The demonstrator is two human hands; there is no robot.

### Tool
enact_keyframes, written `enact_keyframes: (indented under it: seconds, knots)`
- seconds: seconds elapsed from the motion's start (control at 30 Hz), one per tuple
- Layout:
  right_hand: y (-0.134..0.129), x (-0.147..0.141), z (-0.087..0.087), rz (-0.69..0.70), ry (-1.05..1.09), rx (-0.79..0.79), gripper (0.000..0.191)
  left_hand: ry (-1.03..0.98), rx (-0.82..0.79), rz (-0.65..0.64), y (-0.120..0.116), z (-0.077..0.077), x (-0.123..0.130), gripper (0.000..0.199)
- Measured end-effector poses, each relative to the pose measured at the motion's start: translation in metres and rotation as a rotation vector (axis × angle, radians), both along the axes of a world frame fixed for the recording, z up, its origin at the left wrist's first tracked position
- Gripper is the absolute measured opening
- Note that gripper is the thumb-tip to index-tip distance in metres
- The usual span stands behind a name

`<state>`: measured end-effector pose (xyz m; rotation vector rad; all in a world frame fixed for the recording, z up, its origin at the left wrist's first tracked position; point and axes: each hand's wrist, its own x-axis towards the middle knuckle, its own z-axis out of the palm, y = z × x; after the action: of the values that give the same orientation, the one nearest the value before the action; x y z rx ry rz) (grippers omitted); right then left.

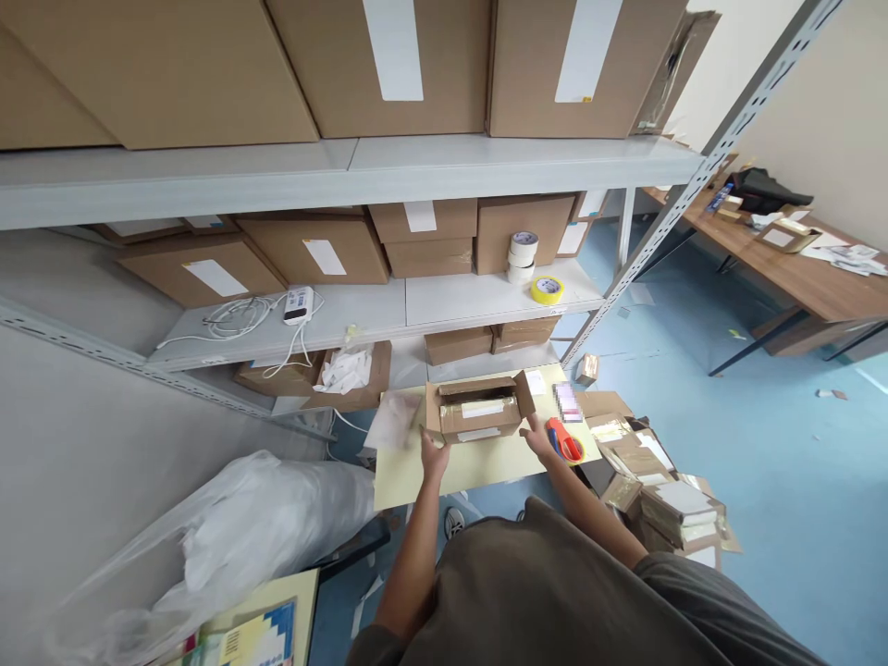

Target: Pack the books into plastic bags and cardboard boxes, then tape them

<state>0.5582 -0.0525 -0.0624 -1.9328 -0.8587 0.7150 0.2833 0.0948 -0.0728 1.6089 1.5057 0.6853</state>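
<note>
An open cardboard box (478, 435) stands on the pale yellow table (486, 465), with a smaller taped brown package (478, 413) inside it. At the box's lower left corner is my left hand (434, 455), its fingers on the cardboard. My right hand (538, 438) is at the right side, its fingers around the edge of the raised right flap. Right of that hand lie a red tape dispenser (565, 440) and a blue item beside it. A crumpled translucent sheet (394, 419) lies at the table's left end.
Metal shelves (409, 304) with cartons rise beyond the table, holding white tape rolls (522, 256), a yellow roll (548, 290) and a power strip (298, 305). Cardboard packages (676, 509) are piled on the floor at right. A large plastic bag (256, 518) sits at left.
</note>
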Motion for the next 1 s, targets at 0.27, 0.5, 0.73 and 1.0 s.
enact_keyframes:
  seconds: [0.27,0.5,0.73,1.0]
  knots:
    - [0.034,0.005,0.039,-0.067,-0.408,0.201,0.049,0.12,0.275,-0.279,0.023,0.058,0.024,0.042]
    - [0.083,0.001,0.029,0.246,-0.43,-0.033,0.05,0.416,0.018,-0.434,0.061,0.06,0.052,0.056]
    - [0.124,0.027,0.045,0.221,-0.474,-0.094,0.056,-0.147,-0.05,-0.471,0.071,0.034,0.012,0.037]
    - [0.153,0.043,0.04,0.416,-0.511,-0.429,0.078,-0.011,-0.024,-0.738,0.037,0.002,-0.007,0.046]
